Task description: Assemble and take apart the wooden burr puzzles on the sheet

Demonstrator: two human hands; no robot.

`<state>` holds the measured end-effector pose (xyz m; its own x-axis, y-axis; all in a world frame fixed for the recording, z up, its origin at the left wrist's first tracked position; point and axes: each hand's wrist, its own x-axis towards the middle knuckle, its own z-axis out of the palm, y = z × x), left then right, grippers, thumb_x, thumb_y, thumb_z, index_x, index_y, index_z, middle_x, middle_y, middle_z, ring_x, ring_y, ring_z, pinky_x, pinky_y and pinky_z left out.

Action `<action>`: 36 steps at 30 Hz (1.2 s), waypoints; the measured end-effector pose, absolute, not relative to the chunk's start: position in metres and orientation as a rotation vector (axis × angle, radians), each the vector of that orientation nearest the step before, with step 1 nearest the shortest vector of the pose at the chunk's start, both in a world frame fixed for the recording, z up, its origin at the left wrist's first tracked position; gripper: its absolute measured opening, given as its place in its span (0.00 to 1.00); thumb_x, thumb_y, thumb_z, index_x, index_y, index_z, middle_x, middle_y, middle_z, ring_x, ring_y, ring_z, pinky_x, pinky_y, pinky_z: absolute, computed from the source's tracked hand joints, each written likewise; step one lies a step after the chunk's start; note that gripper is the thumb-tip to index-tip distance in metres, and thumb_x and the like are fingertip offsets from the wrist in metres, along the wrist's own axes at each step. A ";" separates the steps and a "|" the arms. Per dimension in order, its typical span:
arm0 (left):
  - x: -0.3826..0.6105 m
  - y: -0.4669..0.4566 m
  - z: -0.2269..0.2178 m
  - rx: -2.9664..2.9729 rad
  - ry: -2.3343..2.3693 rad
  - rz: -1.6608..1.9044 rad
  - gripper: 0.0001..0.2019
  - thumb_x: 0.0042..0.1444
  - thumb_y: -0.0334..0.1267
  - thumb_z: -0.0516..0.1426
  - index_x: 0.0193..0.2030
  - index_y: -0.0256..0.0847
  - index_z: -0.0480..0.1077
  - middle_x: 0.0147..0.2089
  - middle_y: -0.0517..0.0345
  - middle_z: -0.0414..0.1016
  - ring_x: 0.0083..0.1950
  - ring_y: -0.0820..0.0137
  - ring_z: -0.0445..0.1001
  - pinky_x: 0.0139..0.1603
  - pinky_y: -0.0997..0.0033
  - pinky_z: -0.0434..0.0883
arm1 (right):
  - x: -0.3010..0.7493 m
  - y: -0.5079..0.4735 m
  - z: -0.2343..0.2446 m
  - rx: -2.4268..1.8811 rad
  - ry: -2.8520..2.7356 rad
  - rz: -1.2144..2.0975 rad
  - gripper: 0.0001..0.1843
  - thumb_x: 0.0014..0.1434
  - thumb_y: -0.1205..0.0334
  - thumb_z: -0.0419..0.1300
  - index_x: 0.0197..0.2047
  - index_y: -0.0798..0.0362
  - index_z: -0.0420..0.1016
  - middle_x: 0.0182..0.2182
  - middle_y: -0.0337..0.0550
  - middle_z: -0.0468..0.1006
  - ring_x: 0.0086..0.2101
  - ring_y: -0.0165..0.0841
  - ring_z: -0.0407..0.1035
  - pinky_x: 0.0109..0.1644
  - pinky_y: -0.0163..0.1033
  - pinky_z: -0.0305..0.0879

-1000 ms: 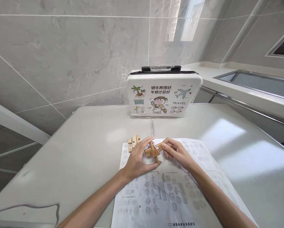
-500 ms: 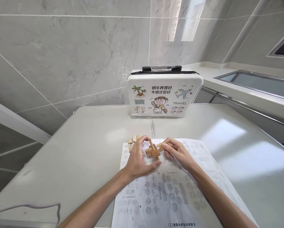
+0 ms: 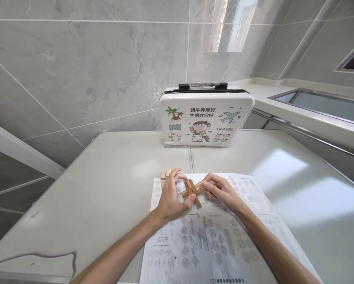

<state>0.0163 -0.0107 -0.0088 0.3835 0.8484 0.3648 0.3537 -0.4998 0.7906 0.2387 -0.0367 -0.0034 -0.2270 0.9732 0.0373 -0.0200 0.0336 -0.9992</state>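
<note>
Between my hands is a wooden interlocking puzzle (image 3: 191,189), made of crossed pieces with a thin rod stick passing through a block. My left hand (image 3: 173,195) is curled round its left side, with the thumb against the block and the fingers over the top end of the rod. My right hand (image 3: 222,191) pinches the right end of a flat slotted wooden piece (image 3: 200,187) that runs into the block. The rod's lower end sticks out toward me below the block. Partly behind my left hand stand several loose wooden pieces (image 3: 166,174).
Under my hands a large printed sheet (image 3: 200,252) with puzzle diagrams lies on the pale table (image 3: 118,189). A white cartoon-printed case (image 3: 206,118) in plastic wrap stands at the back against the tiled wall (image 3: 106,63). To the right is a counter with a sink (image 3: 321,102).
The rod has slid down through the block, so less shows above and more below. My left thumb has moved up onto the block. The right hand keeps its pinch.
</note>
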 end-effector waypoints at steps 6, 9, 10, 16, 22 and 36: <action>0.017 -0.011 -0.003 1.864 1.096 1.134 0.28 0.62 0.45 0.56 0.66 0.44 0.53 0.51 0.50 0.72 0.52 0.60 0.73 0.57 0.52 0.67 | 0.239 -0.035 -0.007 -1.053 -1.407 1.382 0.20 0.69 0.43 0.62 0.35 0.51 0.71 0.19 0.32 0.69 0.21 0.27 0.57 0.27 0.35 0.52; 0.018 -0.012 -0.001 1.884 1.160 1.145 0.24 0.63 0.45 0.56 0.63 0.44 0.57 0.56 0.47 0.71 0.58 0.57 0.71 0.61 0.50 0.66 | 0.239 -0.035 -0.007 -1.061 -1.403 1.390 0.20 0.69 0.43 0.62 0.35 0.51 0.71 0.19 0.32 0.69 0.20 0.26 0.57 0.27 0.35 0.51; 0.018 -0.012 -0.001 1.907 1.181 1.144 0.24 0.63 0.46 0.56 0.62 0.44 0.58 0.57 0.47 0.71 0.59 0.57 0.70 0.61 0.49 0.66 | 0.239 -0.035 -0.008 -1.060 -1.401 1.391 0.20 0.69 0.43 0.62 0.35 0.51 0.71 0.19 0.32 0.69 0.20 0.26 0.57 0.27 0.35 0.51; 0.020 -0.014 0.002 2.136 1.166 1.126 0.29 0.57 0.51 0.59 0.61 0.42 0.60 0.56 0.46 0.75 0.61 0.52 0.70 0.74 0.37 0.53 | 0.240 -0.034 -0.010 -1.041 -1.378 1.381 0.19 0.69 0.45 0.62 0.35 0.51 0.71 0.18 0.32 0.69 0.21 0.27 0.57 0.28 0.35 0.52; 0.022 -0.013 0.004 2.231 1.110 1.008 0.29 0.59 0.54 0.55 0.62 0.41 0.62 0.42 0.55 0.82 0.62 0.50 0.72 0.79 0.34 0.32 | 0.241 -0.034 -0.012 -1.012 -1.366 1.390 0.18 0.69 0.46 0.63 0.34 0.51 0.72 0.19 0.33 0.70 0.21 0.27 0.58 0.28 0.35 0.54; 0.016 -0.009 -0.009 1.960 1.154 1.143 0.22 0.64 0.57 0.52 0.55 0.44 0.64 0.51 0.44 0.78 0.63 0.50 0.70 0.60 0.44 0.69 | 0.247 -0.034 -0.009 -0.986 -1.371 1.445 0.18 0.67 0.47 0.64 0.33 0.51 0.73 0.18 0.33 0.69 0.21 0.28 0.59 0.28 0.36 0.54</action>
<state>0.0156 -0.0087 -0.0087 0.2556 0.8899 0.3778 0.3863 -0.4523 0.8039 0.2469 -0.0341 -0.0088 -0.2900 0.9566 0.0274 -0.0775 0.0050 -0.9970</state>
